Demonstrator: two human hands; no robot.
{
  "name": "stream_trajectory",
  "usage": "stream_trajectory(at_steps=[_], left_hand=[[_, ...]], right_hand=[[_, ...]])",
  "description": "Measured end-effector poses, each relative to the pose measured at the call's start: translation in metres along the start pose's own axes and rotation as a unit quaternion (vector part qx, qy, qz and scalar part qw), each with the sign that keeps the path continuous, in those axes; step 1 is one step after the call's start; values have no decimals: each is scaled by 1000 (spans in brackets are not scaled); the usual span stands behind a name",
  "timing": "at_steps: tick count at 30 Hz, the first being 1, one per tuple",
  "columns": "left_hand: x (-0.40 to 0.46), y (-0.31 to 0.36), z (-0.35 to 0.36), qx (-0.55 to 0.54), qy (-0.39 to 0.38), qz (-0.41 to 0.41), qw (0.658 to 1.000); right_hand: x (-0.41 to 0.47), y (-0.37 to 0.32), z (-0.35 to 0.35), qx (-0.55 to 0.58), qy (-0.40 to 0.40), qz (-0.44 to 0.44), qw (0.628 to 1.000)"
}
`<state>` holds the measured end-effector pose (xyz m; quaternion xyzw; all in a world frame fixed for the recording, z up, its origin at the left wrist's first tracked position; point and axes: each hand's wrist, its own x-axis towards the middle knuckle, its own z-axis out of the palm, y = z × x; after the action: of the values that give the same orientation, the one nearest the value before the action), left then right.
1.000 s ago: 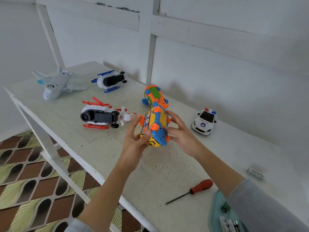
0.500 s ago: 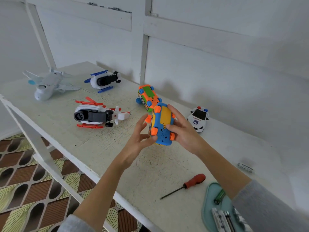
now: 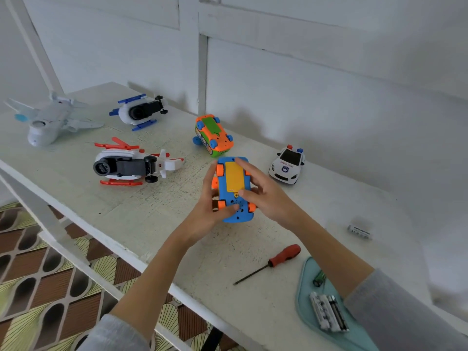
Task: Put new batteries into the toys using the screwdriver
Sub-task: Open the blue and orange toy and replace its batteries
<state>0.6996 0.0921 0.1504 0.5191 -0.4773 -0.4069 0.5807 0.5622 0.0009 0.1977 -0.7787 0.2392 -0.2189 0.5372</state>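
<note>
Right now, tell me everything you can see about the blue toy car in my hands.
The blue toy car looks like glossy plastic, held above the white table with its underside facing the camera. A yellow panel, probably the battery cover, fills the middle, closed, with small holes below it. Orange wheels sit at the corners. The left hand grips its left side and the right hand its right, fingers across the panel.

Home room: white wooden shelf (image 3: 76, 198), patterned floor tiles (image 3: 50, 287).
</note>
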Motion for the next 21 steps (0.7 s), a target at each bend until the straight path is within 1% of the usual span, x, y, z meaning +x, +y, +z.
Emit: stream_trajectory(at_steps=[3, 6, 11, 13, 17, 21], left_hand=[[3, -4, -1, 13, 2, 5, 1000], [5, -5, -5, 32, 16, 4, 999], [12, -6, -17, 61, 52, 8, 997], [13, -8, -22, 69, 70, 11, 995], [11, -11, -23, 85, 82, 26, 993], [5, -13, -17, 88, 81, 48, 992]], right_hand=[[-1, 2, -3, -28, -9, -1, 1000], [-4, 1, -8, -122, -20, -12, 992], [-29, 3, -21, -240, -1, -35, 970], [-41, 9, -26, -275, -29, -25, 961], [-60, 14, -33, -323, -129, 28, 937], [-71, 18, -37, -377, -161, 76, 909]])
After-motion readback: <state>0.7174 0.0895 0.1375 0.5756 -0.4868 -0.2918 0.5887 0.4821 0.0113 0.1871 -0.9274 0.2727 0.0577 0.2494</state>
